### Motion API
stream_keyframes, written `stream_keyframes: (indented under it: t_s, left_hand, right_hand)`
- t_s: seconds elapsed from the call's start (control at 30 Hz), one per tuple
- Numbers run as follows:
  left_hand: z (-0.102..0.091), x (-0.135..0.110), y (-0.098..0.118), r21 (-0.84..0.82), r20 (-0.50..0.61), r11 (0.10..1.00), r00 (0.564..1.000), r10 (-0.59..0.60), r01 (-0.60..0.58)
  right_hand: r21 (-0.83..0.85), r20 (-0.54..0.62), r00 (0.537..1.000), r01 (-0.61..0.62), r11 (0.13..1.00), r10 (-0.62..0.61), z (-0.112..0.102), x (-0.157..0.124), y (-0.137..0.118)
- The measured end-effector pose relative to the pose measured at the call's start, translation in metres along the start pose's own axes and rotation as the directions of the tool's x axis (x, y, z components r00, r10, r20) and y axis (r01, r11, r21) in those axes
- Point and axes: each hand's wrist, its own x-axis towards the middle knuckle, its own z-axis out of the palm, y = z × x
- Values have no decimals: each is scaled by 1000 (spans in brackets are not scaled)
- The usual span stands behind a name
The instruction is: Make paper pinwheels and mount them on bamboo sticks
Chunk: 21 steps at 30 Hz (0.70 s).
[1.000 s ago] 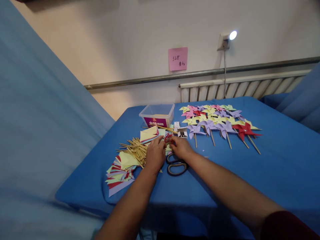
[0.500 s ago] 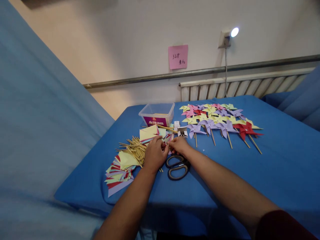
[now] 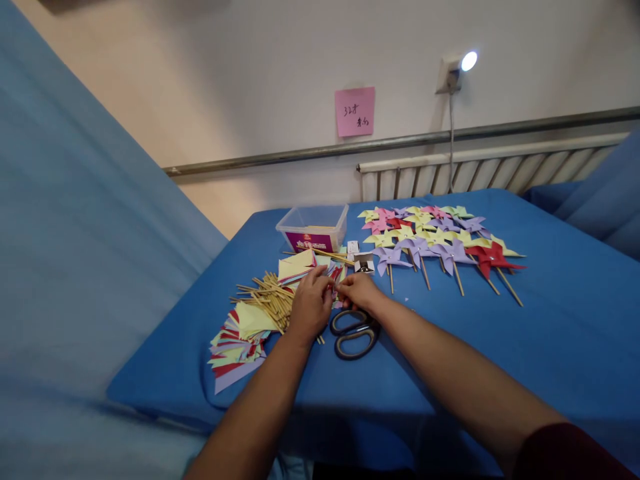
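In the head view, a small folded paper piece (image 3: 336,285) is pinched between the left hand (image 3: 310,303) and the right hand (image 3: 359,291), each grip narrow on it, low over the blue desk (image 3: 550,333). Just behind the grip lies a stack of paper squares (image 3: 299,265); left of it, wooden sticks (image 3: 267,300); just below it, scissors (image 3: 353,330). Finished pinwheels (image 3: 440,243) lie well off to the right. The fold is judged best kept flat, the fingertips close to the centre so the corners stay aligned
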Motion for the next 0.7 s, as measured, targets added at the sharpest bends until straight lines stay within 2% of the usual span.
stream_keyframes:
  t_s: [0.17, 0.33, 0.7]
  left_hand:
    - [-2, -1, 3, -18, 88, 999, 996, 36, -34]
    - [0, -1, -1, 6, 102, 1000, 995, 3, -3]
    - [-1, -2, 2, 4, 100, 1000, 995, 19, -20]
  right_hand:
    - [24, 23, 1000, 2, 1000, -3, -3, -3, -1]
    - [29, 58, 998, -2, 1000, 0, -7, -8, -2]
    - [-64, 18, 1000, -18, 998, 19, -7, -12, -12]
